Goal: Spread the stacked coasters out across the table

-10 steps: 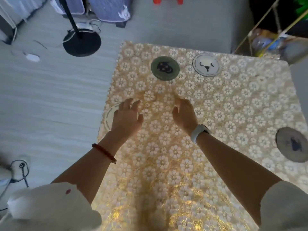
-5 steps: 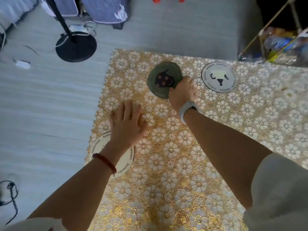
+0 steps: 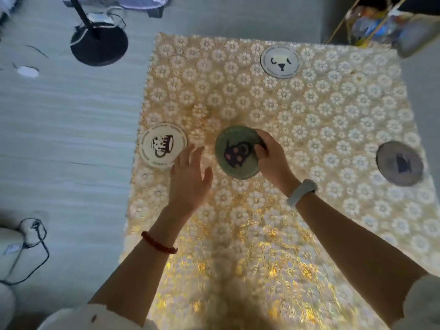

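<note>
Green round coaster (image 3: 238, 152) pinched by our right hand (image 3: 271, 158) fingers, to place it; left hand (image 3: 190, 177) hovers, fingers spread.

Four round coasters on the floral-covered counter (image 3: 333, 115): one cream (image 3: 162, 145), one green (image 3: 238, 152), one white (image 3: 280, 61), one grey (image 3: 400, 163).

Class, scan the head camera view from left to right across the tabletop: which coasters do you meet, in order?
Cream coaster with a mug print → green coaster with a dark paw design, held by the right hand → white coaster with a face → grey coaster.
</note>
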{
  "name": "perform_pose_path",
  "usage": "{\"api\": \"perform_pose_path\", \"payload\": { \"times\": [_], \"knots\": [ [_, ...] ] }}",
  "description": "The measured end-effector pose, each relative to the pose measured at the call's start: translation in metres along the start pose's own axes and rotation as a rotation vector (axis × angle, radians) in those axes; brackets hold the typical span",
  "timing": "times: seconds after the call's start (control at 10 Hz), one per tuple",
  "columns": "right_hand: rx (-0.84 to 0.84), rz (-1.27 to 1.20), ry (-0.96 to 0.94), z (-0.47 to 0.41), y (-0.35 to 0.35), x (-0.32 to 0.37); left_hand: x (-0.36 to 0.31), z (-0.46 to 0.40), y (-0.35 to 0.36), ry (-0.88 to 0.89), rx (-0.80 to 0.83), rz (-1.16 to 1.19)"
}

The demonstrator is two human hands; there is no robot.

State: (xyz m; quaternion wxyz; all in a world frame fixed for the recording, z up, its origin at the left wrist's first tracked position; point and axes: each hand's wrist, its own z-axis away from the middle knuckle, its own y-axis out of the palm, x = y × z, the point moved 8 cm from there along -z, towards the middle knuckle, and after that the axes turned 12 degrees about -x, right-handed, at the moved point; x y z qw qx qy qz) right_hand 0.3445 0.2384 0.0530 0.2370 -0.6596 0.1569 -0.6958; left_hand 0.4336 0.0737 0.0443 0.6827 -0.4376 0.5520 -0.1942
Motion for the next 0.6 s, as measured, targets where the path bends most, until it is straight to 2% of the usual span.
{"api": "perform_pose_path", "payload": {
  "times": [0.1,0.2,0.3,0.4,0.5,0.6],
  "knots": [
    [0.126,0.018,0.069,0.081,-0.027,-0.025,-0.004,0.088,0.011,0.032,0.069,0.006],
    [0.293,0.14,0.075,0.152,-0.048,-0.045,0.0,0.169,0.027,0.068,0.127,-0.02],
    [0.369,0.198,0.095,0.194,-0.061,-0.059,0.001,0.217,0.038,0.092,0.166,-0.039],
    [0.379,0.279,0.138,0.231,-0.069,-0.088,-0.002,0.256,0.053,0.148,0.208,-0.086],
    [0.284,0.367,0.025,0.237,-0.073,-0.101,-0.006,0.272,0.068,0.167,0.275,-0.129],
    [0.161,0.471,-0.12,0.237,-0.078,-0.118,-0.015,0.282,0.082,0.204,0.259,-0.148]
  ]
}}
